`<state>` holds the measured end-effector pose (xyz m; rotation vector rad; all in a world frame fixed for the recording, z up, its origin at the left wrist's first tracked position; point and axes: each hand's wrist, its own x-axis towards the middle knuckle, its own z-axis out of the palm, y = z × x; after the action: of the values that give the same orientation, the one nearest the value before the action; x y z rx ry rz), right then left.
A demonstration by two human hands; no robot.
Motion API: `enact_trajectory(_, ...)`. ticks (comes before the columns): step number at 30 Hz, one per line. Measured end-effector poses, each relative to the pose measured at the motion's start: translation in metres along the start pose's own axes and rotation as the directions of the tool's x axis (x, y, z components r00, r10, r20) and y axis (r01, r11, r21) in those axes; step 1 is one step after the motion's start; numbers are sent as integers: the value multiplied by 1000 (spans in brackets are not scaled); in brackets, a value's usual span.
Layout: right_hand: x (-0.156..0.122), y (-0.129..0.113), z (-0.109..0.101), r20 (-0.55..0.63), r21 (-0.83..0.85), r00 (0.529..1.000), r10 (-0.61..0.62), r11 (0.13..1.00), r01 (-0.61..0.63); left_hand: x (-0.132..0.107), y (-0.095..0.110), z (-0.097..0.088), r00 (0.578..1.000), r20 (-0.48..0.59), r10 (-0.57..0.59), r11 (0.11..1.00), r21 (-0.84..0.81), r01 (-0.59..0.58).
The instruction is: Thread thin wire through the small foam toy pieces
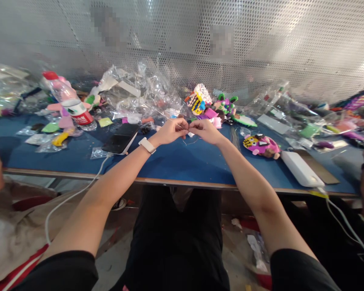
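Above the blue tabletop (182, 161), a thin wire (190, 141) is pinched between the left hand (170, 131) and right hand (206, 131); a phone (121, 139) lies left of them.

Phone (120, 140) on the table (182, 163) left of both hands, bottle (69, 102) behind it, power bank (300, 168) far right.
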<state>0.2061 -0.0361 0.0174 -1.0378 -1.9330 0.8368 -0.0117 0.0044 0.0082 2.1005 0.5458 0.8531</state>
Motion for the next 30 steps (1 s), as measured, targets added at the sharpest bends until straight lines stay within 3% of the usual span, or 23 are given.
enact_trajectory(10, 2, 7, 6, 42, 247, 994, 105, 963, -112, -1, -3, -2, 1000, 9, 7, 999, 54, -8)
enact_trajectory(21, 3, 3, 10, 32, 378, 977, 212, 902, -208, -1, 5, -2, 999, 6, 48, 991, 125, -48)
enact_trajectory(25, 3, 4, 9, 19, 355, 975, 221, 910, -213, -1, 6, -2, 999, -6, 47, 988, 149, -46)
enact_trajectory(30, 4, 5, 7, -95, 207, 990, 109, 974, -87, 2, 2, -1, 995, -99, 24, 997, 75, -16)
